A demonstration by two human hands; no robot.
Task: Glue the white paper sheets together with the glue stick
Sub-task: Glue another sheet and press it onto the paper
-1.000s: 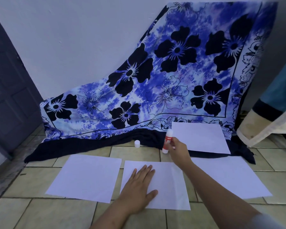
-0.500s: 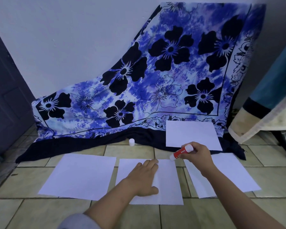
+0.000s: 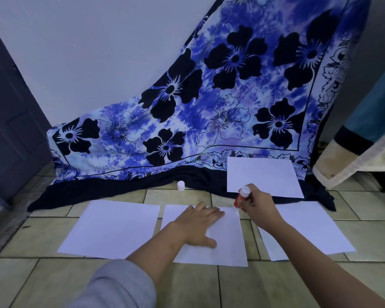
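Red glue stick (image 3: 239, 199) | half hidden in right hand (image 3: 257, 202) | tip unclear

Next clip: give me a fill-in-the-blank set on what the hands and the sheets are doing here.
1. The left hand presses flat on the ____ sheet of the near row of three.
2. The right hand grips a glue stick with a ____ body.
3. Only ____ sheet lies on the floral cloth.
Missing words: middle; red; one.
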